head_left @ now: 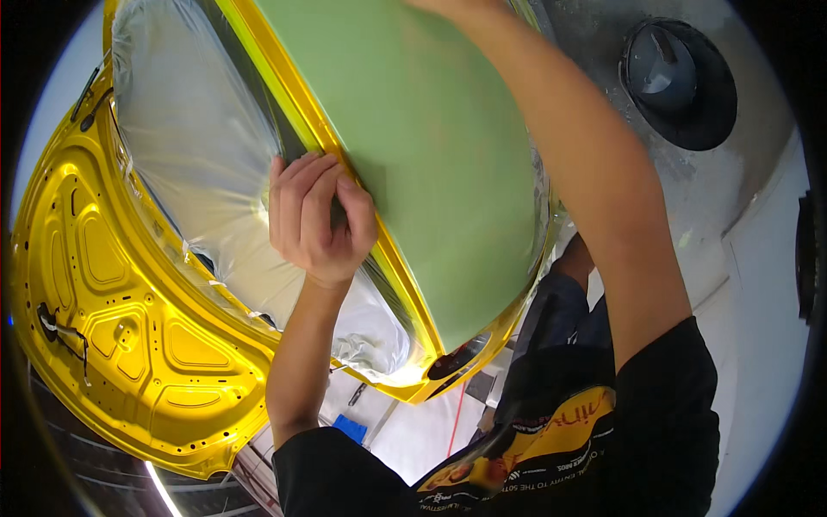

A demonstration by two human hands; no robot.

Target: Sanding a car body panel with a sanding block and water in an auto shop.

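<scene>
Across the middle is a yellow car body with a pale green surface edged by a bright yellow rim. Crumpled translucent plastic sheeting covers the opening to its left. My left hand has its fingers curled at the yellow rim, beside the sheeting; what they hold, if anything, is hidden. My right arm stretches up over the green surface to my right hand, which is cut off at the top edge, its fingers out of sight.
A yellow panel with cut-outs curves along the left. A black rounded object with a wide rim is on a grey surface at upper right. Legs in dark trousers show beside the car body. A blue item lies low on the pale floor.
</scene>
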